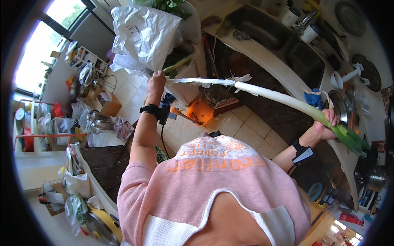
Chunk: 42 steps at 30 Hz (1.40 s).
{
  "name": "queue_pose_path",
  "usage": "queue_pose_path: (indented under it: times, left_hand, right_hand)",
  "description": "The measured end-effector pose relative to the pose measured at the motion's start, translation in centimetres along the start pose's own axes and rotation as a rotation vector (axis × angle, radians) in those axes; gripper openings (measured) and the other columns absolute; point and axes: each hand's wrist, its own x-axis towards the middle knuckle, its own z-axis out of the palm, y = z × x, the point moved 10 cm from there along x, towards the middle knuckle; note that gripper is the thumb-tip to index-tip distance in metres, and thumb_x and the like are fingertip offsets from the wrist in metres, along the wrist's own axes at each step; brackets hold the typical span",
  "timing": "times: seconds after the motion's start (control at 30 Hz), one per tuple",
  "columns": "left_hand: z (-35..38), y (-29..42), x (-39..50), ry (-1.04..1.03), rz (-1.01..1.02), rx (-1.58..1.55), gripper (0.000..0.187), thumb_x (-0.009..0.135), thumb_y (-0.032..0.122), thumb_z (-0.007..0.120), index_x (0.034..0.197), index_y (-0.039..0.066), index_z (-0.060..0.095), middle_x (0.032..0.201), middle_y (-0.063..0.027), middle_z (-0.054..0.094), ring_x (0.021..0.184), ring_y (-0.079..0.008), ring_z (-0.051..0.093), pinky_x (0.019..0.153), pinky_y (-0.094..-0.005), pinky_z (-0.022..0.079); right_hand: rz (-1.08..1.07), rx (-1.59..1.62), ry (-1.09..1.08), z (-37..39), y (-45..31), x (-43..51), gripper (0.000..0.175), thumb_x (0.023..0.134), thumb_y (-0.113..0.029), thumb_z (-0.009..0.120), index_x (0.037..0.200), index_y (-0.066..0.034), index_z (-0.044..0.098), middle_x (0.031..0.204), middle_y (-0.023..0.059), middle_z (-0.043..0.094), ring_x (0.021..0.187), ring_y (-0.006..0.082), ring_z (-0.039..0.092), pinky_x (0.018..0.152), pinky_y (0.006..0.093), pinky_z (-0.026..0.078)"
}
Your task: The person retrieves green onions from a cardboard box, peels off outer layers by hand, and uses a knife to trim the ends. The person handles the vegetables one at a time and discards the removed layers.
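My right hand is closed around the green upper part of a long scallion or leek, its leaves sticking out past my fist. The white shaft slants across to the left, where stringy roots hang at its end. From that root end a pale strip of peeled outer layer stretches nearly straight to my left hand, whose fingers are closed on it. Just beyond the left hand is a crumpled white plastic bag; whether the hand touches it I cannot tell.
Leafy greens show behind the bag, above a pale bin. An orange basin sits on the tiled floor. The counter edge with a dark double sink curves along the right. Cluttered shelves stand at left.
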Motion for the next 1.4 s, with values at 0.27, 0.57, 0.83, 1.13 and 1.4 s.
queue_pose_path:
  times: [0.27, 0.57, 0.83, 1.13, 1.4]
  left_hand:
    - [-1.0, 6.1, -2.4, 0.068, 0.473, 0.133, 0.019, 0.088, 0.02, 0.054, 0.106, 0.023, 0.06, 0.083, -0.005, 0.054, 0.076, -0.0257, 0.063, 0.06, -0.0383, 0.052]
    - [0.8, 1.4, -1.7, -0.08, 0.306, -0.044, 0.014, 0.085, 0.018, 0.054, 0.096, 0.021, 0.062, 0.09, -0.0093, 0.056, 0.079, -0.0331, 0.064, 0.064, -0.0425, 0.052]
    - [-4.5, 5.8, 0.4, 0.173, 0.284, -0.491, 0.019, 0.082, 0.011, 0.056, 0.1, 0.012, 0.064, 0.094, -0.014, 0.062, 0.083, -0.0369, 0.062, 0.071, -0.041, 0.051]
    - [-17.9, 9.4, 3.1, 0.599, 0.434, -0.514, 0.034, 0.08, 0.004, 0.061, 0.112, 0.014, 0.064, 0.11, -0.007, 0.06, 0.089, -0.0262, 0.063, 0.071, -0.0329, 0.052]
    - [-6.1, 10.2, 5.6, 0.37, 0.486, 0.252, 0.01, 0.078, 0.016, 0.059, 0.087, 0.014, 0.064, 0.098, -0.0065, 0.055, 0.082, -0.0219, 0.064, 0.053, -0.0347, 0.054]
  right_hand:
    - [-0.076, 0.012, 0.128, -3.4, -1.6, -0.4, 0.043, 0.074, -0.052, 0.055, 0.058, -0.0143, 0.042, 0.053, -0.0022, 0.041, 0.062, 0.0141, 0.04, 0.058, 0.0275, 0.034]
    - [-0.36, -0.073, 0.047, -1.6, -10.3, -0.4, 0.052, 0.064, -0.064, 0.054, 0.056, -0.0143, 0.04, 0.054, -0.0013, 0.038, 0.063, 0.0158, 0.039, 0.059, 0.0294, 0.032]
    - [-0.224, -0.078, 0.172, -3.5, -5.8, -1.2, 0.054, 0.069, -0.065, 0.053, 0.057, -0.0125, 0.043, 0.055, -0.0005, 0.041, 0.065, 0.0164, 0.039, 0.06, 0.0297, 0.033]
    - [-0.129, -0.028, 0.209, -4.4, -3.1, -1.9, 0.048, 0.066, -0.058, 0.058, 0.057, -0.014, 0.041, 0.055, -0.0005, 0.042, 0.065, 0.0155, 0.041, 0.06, 0.0276, 0.034]
    - [-0.133, -0.105, 0.192, -3.9, -3.0, -2.9, 0.047, 0.067, -0.056, 0.061, 0.061, -0.0138, 0.041, 0.057, -0.0015, 0.038, 0.066, 0.0156, 0.038, 0.061, 0.0281, 0.033]
